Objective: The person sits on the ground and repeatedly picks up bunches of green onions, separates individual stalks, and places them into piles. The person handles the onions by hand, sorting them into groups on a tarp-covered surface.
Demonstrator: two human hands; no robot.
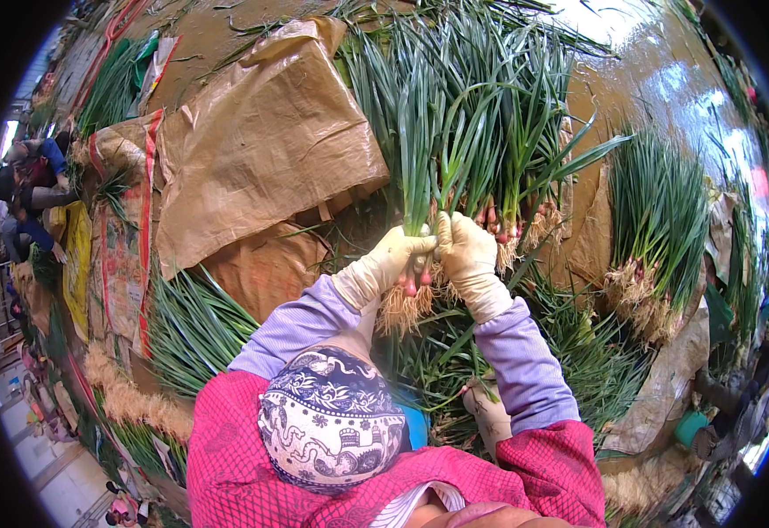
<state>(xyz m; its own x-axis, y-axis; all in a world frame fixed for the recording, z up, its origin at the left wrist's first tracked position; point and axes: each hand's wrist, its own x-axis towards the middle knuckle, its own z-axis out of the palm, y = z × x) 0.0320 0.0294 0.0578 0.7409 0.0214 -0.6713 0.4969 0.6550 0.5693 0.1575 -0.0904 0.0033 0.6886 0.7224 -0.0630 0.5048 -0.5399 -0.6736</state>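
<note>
My left hand (386, 259), in a pale cream glove, is closed around the lower stems of a bunch of spring onions (415, 171). The pinkish bulbs and stringy roots (405, 310) of this bunch hang below the fist, and its green leaves point away from me. Right beside it, my gloved right hand (467, 254) has its fingers curled at the bunch's edge; what lies between them is hidden. Just beyond my hands, a broad row of spring onions (490, 119) lies with its bulbs towards me.
Brown sacking (272, 138) covers the ground at left. Loose green leaves (437, 350) litter the ground between my legs. More spring onions (661, 211) lie at right and a leafy pile (196, 330) at left. Wet floor (661, 66) shines at upper right. Other people (31, 191) sit at far left.
</note>
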